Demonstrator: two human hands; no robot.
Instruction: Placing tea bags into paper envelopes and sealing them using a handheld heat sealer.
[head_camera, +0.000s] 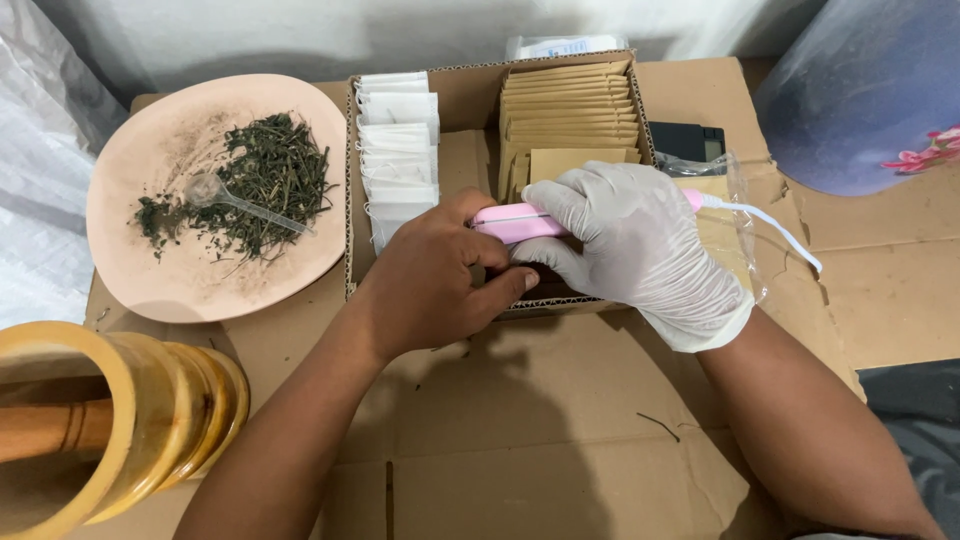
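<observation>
between both hands (540, 255), pink sealer (520, 222), over box (470, 100)

We see a smooth, shiny pink plastic tool (520, 222), a rough brown cardboard box (470, 100), and a thin rubbery white glove (640, 245).

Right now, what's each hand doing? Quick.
Left hand: bare, fingers curled at the front end of the pink sealer; what it pinches is hidden.
Right hand: gloved, closed over the pink sealer.

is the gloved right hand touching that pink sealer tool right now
Touching. The head view shows the gloved right hand wrapped over the pink sealer, fingers pressing down on its top, no gap visible.
</observation>
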